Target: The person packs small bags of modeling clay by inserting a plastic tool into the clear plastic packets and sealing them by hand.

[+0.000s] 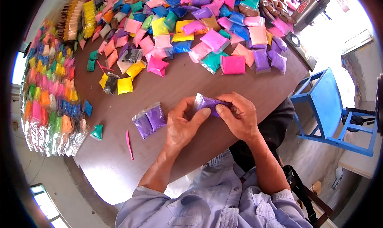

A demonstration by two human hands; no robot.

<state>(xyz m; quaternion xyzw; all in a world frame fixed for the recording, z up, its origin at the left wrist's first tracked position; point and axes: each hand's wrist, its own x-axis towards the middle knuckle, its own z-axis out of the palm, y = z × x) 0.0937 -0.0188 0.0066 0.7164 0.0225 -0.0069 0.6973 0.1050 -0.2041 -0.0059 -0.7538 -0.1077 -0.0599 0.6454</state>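
Between my two hands is a small clear packet of purple material (210, 104), held above the table near its front edge. My left hand (184, 122) pinches its left end between thumb and fingers. At the right end, my right hand (238, 113) grips it with the thumb on top and the fingers curled behind. Two joined purple packets (150, 120) lie flat on the table just left of my left hand. Further left lies a thin pink plastic tool (129, 145).
Many coloured packets (233, 65) cover the back of the brown table (107, 120). Strips of packets (46, 92) hang over its left side. A green packet (97, 132) lies near them. A metal flask (311, 6) stands back right, and a blue chair (325, 102) is at the right.
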